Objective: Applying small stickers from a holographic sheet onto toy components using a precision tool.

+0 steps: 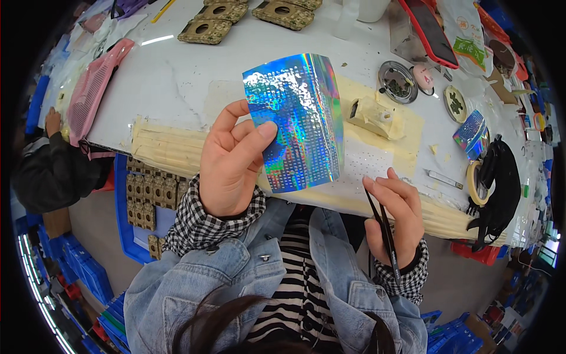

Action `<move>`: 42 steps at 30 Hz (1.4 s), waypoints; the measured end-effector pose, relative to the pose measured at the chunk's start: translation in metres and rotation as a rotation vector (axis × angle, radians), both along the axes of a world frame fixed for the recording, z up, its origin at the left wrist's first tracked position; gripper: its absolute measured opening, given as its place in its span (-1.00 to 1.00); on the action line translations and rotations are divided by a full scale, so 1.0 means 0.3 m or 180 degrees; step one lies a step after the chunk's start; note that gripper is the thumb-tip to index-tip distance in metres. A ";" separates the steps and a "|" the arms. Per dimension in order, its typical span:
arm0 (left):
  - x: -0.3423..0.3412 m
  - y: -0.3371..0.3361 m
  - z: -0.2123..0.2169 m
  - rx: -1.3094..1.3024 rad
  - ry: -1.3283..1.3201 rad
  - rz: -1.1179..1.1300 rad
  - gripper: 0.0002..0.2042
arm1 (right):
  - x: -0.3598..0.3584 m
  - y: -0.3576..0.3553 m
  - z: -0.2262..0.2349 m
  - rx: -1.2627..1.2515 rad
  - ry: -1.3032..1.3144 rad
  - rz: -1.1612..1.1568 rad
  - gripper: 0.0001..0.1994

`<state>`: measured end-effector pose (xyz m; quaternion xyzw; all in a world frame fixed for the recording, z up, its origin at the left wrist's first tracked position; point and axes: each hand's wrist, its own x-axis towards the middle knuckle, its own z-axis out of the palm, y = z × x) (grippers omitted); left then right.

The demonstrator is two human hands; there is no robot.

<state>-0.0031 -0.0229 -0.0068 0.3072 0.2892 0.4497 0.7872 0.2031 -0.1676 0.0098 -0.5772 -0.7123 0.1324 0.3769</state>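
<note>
Left hand (231,159) pinches shiny foil sheet (296,121) upright above table (171,82) edge; right hand (394,212) closed around black tweezers (383,230), tips just below the sheet's lower corner.

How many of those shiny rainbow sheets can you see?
2: a large holographic sheet held up in the left hand, and a smaller holographic piece lying at the table's right. Others may be hidden.

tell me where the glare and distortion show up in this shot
Head view: rainbow glare shimmers across the holographic sheet held up by the left hand; a bright streak glints on the white table; fisheye bends the table edge; rim corners go black.
</note>
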 end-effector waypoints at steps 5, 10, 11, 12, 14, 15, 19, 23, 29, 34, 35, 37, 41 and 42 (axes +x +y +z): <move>0.012 -0.021 0.017 0.0109 0.0059 -0.0352 -0.77 | -0.058 0.047 0.037 0.0486 0.0470 -0.0033 -0.52; 0.017 -0.047 0.013 0.0203 0.0155 -0.0475 -0.79 | -0.098 0.124 0.038 0.0660 0.0586 0.0184 -0.50; 0.020 -0.049 0.015 0.0221 0.0157 -0.0484 -0.79 | -0.099 0.128 0.034 0.0666 0.0540 0.0162 -0.51; 0.022 -0.048 0.022 0.0200 0.0172 -0.0515 -0.79 | -0.099 0.131 0.027 0.0671 0.0495 0.0139 -0.51; 0.022 -0.051 0.012 0.0185 0.0149 -0.0512 -0.79 | -0.100 0.135 0.012 0.0663 0.0471 0.0149 -0.52; 0.021 -0.052 0.008 0.0178 0.0137 -0.0513 -0.79 | -0.100 0.138 0.007 0.0657 0.0480 0.0159 -0.52; 0.023 -0.057 0.004 0.0186 0.0241 -0.0602 -0.79 | -0.102 0.137 0.000 0.0662 0.0489 0.0136 -0.52; 0.028 -0.058 0.014 0.0260 0.0248 -0.0615 -0.79 | -0.103 0.138 -0.005 0.0651 0.0525 0.0145 -0.51; 0.026 -0.058 0.009 0.0327 0.0344 -0.0560 -0.77 | -0.106 0.136 -0.009 0.0646 0.0575 0.0122 -0.51; 0.027 -0.059 0.007 0.0355 0.0360 -0.0565 -0.76 | -0.106 0.134 -0.011 0.0634 0.0618 0.0127 -0.51; 0.027 -0.058 0.007 0.0354 0.0361 -0.0562 -0.76 | -0.106 0.134 -0.011 0.0626 0.0627 0.0126 -0.51; 0.028 -0.057 0.009 0.0359 0.0352 -0.0557 -0.76 | -0.106 0.133 -0.013 0.0616 0.0646 0.0127 -0.52; 0.028 -0.058 0.016 0.0385 0.0334 -0.0545 -0.77 | -0.108 0.133 -0.010 0.0620 0.0656 0.0119 -0.52; 0.029 -0.058 0.016 0.0393 0.0336 -0.0542 -0.77 | -0.108 0.133 -0.010 0.0623 0.0661 0.0119 -0.53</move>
